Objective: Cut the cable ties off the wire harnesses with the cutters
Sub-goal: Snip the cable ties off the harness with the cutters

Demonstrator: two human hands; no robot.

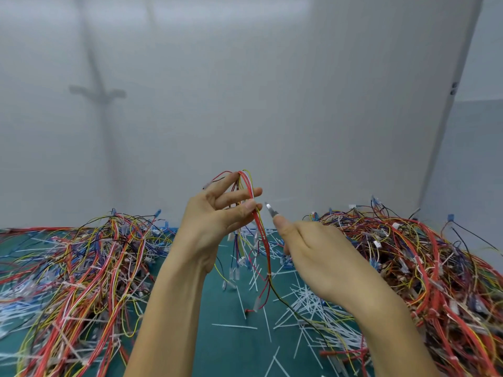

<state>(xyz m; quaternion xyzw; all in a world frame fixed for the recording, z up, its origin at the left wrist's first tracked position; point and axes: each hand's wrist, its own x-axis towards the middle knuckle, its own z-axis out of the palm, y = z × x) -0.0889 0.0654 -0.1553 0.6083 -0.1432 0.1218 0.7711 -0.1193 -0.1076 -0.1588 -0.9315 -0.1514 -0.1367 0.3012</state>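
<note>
Behind both hands, a plain grey-white wall panel (245, 104) fills the upper half. Under them runs a dark green work mat (217, 349). Out to the left of the left hand, a big tangled heap of red, yellow, blue and white wire harnesses (81, 268) sprawls over the mat. Out to the right of the right hand sits a second heap of multicoloured harnesses (424, 268), just as tangled. Between the heaps, below the right wrist, thin white cut cable-tie strips (307, 303) lie scattered on the green.

Now the hands. The left hand (215, 224) is raised, thumb and fingers pinching a slim bundle of red, yellow and white wires (261, 235), which loops above the fingertips and hangs down between the two hands toward the mat. The right hand (318, 254) is just beside it, fingers curled round the small metal-tipped cutters (270, 209). Only the silver nose shows past the thumb, near the bundle but apart from it, and I cannot tell whether its blades are parted. Lower on the hanging bundle sits a small white cable tie (269, 274).
</note>
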